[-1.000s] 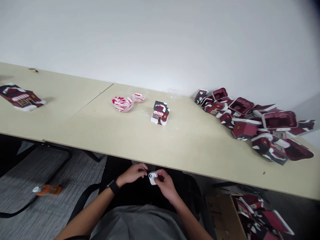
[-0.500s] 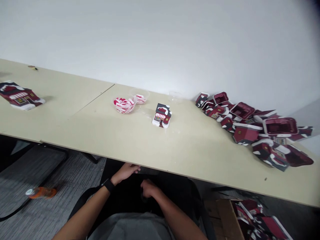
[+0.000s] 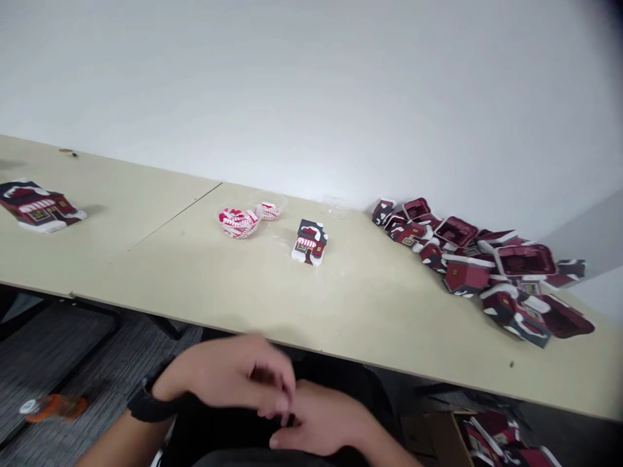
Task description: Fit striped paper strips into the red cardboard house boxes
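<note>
My left hand [image 3: 233, 373], with a black watch at the wrist, is raised at the table's front edge, its fingers curled and blurred. Against its fingertips lies my right hand [image 3: 324, 415], palm partly hidden, thumb pointing left. Whether anything is between them cannot be made out. Beyond the hands a small painted house [image 3: 310, 243], dark red with a grey roof and white snow trim, lies on the table [image 3: 219, 279]. Left of it stand a clear bowl of red and white striped pieces [image 3: 238, 224] and a second such bowl [image 3: 269, 209].
A heap of dark red houses [image 3: 470, 272] covers the table's right side. Another house [image 3: 39, 207] sits at far left. A clear empty container [image 3: 334, 204] is near the wall. Below are a carton [image 3: 440, 438] with more houses and an orange bottle [image 3: 56, 407].
Both hands have risen and come together, looking larger in view. The camera view has shifted slightly, so the table appears lower. The houses and bowls keep their places on the table.
</note>
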The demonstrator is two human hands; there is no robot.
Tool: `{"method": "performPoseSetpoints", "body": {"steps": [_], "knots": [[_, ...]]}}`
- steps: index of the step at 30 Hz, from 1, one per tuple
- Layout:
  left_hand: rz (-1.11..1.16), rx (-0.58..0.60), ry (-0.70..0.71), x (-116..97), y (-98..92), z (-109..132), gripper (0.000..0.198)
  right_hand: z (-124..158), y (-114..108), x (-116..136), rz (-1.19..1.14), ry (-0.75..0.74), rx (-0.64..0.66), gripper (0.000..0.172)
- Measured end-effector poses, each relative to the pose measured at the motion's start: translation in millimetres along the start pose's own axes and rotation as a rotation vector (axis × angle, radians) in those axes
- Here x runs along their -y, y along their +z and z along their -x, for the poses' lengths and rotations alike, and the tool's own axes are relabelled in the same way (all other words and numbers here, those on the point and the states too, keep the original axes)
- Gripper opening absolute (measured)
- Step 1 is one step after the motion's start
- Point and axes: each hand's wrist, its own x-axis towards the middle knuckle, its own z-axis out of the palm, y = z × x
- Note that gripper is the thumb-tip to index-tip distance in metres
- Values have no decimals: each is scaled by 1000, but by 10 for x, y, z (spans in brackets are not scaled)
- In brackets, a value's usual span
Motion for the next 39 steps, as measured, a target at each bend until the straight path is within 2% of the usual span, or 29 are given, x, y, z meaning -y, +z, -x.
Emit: {"method": "performPoseSetpoints", "body": {"steps": [2, 3, 5, 6, 7, 8, 9, 10, 12, 15, 17, 19, 23, 29, 34, 37, 39], "knots": [[-206, -393, 63, -356, -280, -158, 36, 112, -429, 639, 63, -155, 127, 29], [-296, -609, 109, -443, -452, -309, 36, 86, -668, 918, 118, -204, 65, 27], [-439, -926, 185, -448, -832, -705, 36, -131, -1161, 1309, 267, -314, -296, 25], [-492, -1020, 208, -387, -1020, -918, 40, -303, -1398, 1407, 337, -368, -484, 26], [-527, -1075, 214, -299, -1192, -1121, 54, -497, -1616, 1441, 402, -405, -650, 41], [-539, -1086, 207, -198, -1338, -1299, 70, -696, -1807, 1423, 450, -420, -761, 65], [-528, -1080, 195, -95, -1452, -1445, 83, -884, -1963, 1365, 477, -394, -779, 85], [-500, -1051, 195, 2, -1530, -1553, 89, -1049, -2080, 1280, 465, -334, -752, 96], [-416, -1011, 211, 162, -1585, -1668, 97, -1291, -2201, 1079, 361, -254, -631, 101], [-372, -959, 259, 316, -1509, -1683, 111, -1461, -2183, 811, 230, -312, -538, 86], [-414, -963, 292, 381, -1441, -1663, 118, -1507, -2125, 690, 223, -359, -563, 71], [-446, -990, 291, 434, -1404, -1647, 117, -1542, -2080, 611, 224, -368, -621, 64], [-422, -996, 225, 521, -1416, -1619, 107, -1596, -2052, 534, 201, -354, -685, 63], [-437, -1025, 202, 561, -1464, -1573, 96, -1587, -1997, 560, 309, -303, -784, 57], [-595, -1123, 24, 506, -1453, -1529, 68, -1585, -1938, 596, 372, -263, -802, 55], [-693, -1100, -63, 456, -1436, -1495, 53, -1593, -1927, 599, 388, -255, -807, 54], [-729, -1076, -96, 428, -1425, -1478, 49, -1595, -1928, 598, 395, -252, -806, 53]]}}
